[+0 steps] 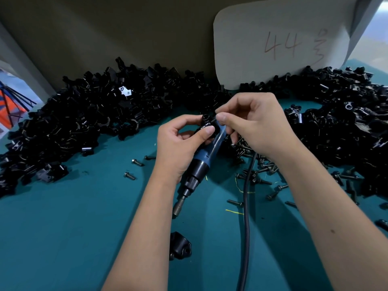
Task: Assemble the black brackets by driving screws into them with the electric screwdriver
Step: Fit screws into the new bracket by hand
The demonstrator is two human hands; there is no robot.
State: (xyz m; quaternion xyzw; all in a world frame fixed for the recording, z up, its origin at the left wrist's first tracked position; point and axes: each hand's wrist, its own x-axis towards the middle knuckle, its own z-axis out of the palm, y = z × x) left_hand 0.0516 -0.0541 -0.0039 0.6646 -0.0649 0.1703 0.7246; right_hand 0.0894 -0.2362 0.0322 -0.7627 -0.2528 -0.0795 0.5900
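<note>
The left hand (pixel 184 141) grips a small black moulded bracket (pixel 205 122) above the teal desk (pixel 73 227), thumb pressed on its near face. The right hand (pixel 252 127) comes in from the right, fingers pinched on what I take to be a dark screw at the bracket's right side; the screw itself is almost wholly hidden. Directly beneath both hands lies the blue-bodied electric screwdriver (pixel 201 162), long axis running toward the person, bit end nearest them, closer to the left wrist. Loose dark screws (pixel 260 171) lie under the right forearm. Heaped black brackets (pixel 94 114) ring the back.
</note>
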